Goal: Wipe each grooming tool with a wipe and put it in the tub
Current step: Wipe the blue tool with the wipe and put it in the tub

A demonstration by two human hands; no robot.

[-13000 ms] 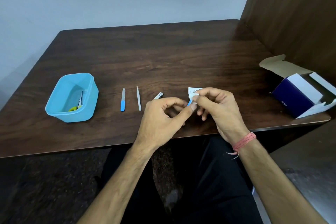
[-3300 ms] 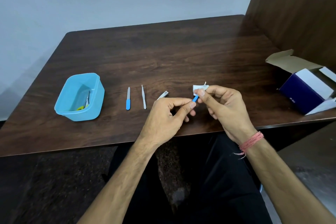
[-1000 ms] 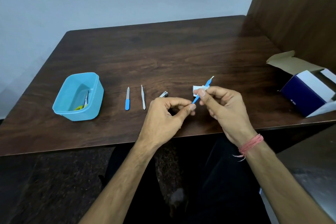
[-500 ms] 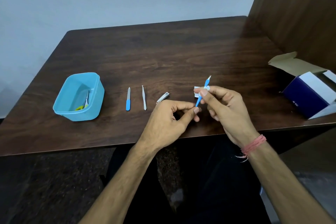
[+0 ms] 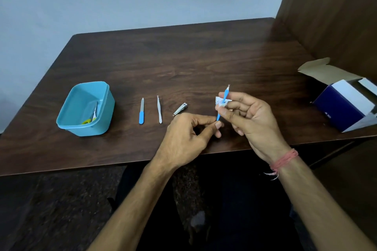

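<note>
A thin blue-handled tool (image 5: 225,94) stands nearly upright between my hands, its metal tip pointing away from me. My left hand (image 5: 185,138) pinches its lower end between thumb and forefinger. My right hand (image 5: 251,122) pinches a small white wipe (image 5: 220,101) around the middle of the handle. On the table to the left lie a nail clipper (image 5: 180,109), silver tweezers (image 5: 159,109) and a blue-handled nail file (image 5: 141,113). The light blue tub (image 5: 102,106) stands at the far left with small scissors with yellow grips inside.
An open dark blue and white cardboard box (image 5: 346,106) sits at the table's right edge. A brown wooden panel (image 5: 334,16) rises behind it. The dark wooden table (image 5: 183,63) ends just under my wrists.
The blue tool has tilted from slanting to nearly upright, and more of its tip sticks out above the wipe. My hands stayed in place near the front edge.
</note>
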